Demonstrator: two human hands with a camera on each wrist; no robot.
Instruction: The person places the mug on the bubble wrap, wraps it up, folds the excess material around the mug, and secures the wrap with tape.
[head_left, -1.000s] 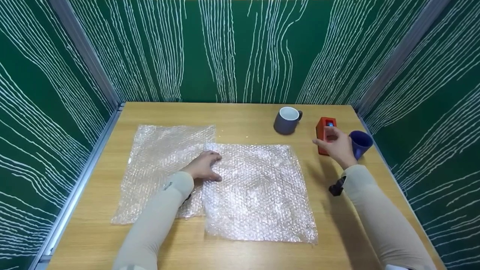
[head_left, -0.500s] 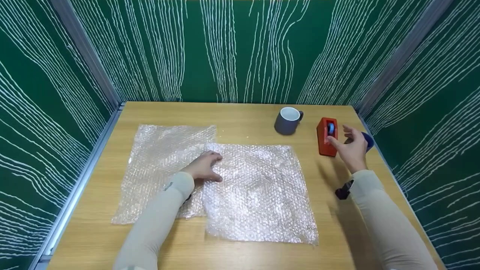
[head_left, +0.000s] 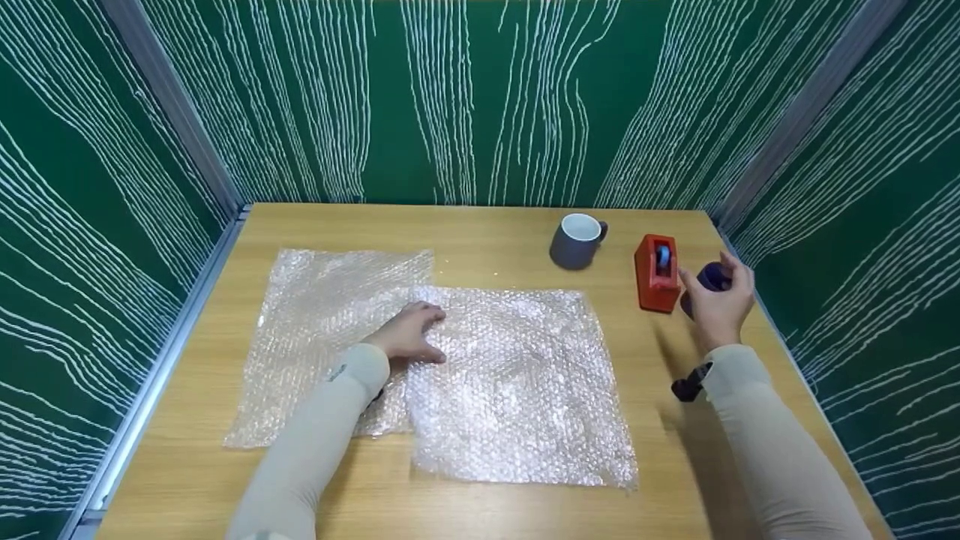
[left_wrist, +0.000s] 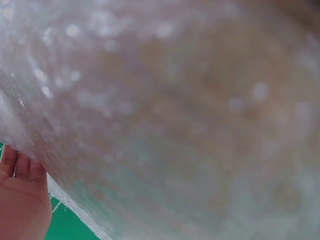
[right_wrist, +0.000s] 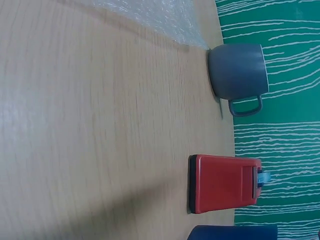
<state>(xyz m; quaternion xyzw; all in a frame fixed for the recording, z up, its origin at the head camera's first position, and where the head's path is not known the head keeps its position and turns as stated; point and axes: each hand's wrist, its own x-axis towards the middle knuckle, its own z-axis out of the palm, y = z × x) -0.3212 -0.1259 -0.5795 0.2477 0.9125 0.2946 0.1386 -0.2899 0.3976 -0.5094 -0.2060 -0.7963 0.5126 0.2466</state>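
Note:
Two clear sheets of bubble wrap lie partly overlapped: the right sheet [head_left: 517, 397] and the left sheet [head_left: 300, 330]. My left hand [head_left: 409, 332] rests over their overlap, thumb and fingers spread apart. In the left wrist view, straight fingers [left_wrist: 22, 167] show at the edge of the blurred bubble wrap. At the table's right side, my right hand [head_left: 721, 304] grips a dark blue mug [head_left: 714, 276] near its rim, thumb on the left and fingers on the far side. Part of the blue mug [right_wrist: 232, 233] shows at the bottom of the right wrist view; the hand is out of that view.
A red tape dispenser [head_left: 657, 274] with a blue roll stands just left of the right hand. Farther back is a grey mug [head_left: 576, 244], its handle pointing right. Green walls with white lines enclose the wooden table [head_left: 480, 514] behind and on both sides.
My right hand has moved right, from over the tape dispenser to the blue mug, and taken hold of it. The left hand and the bubble wrap have stayed in place.

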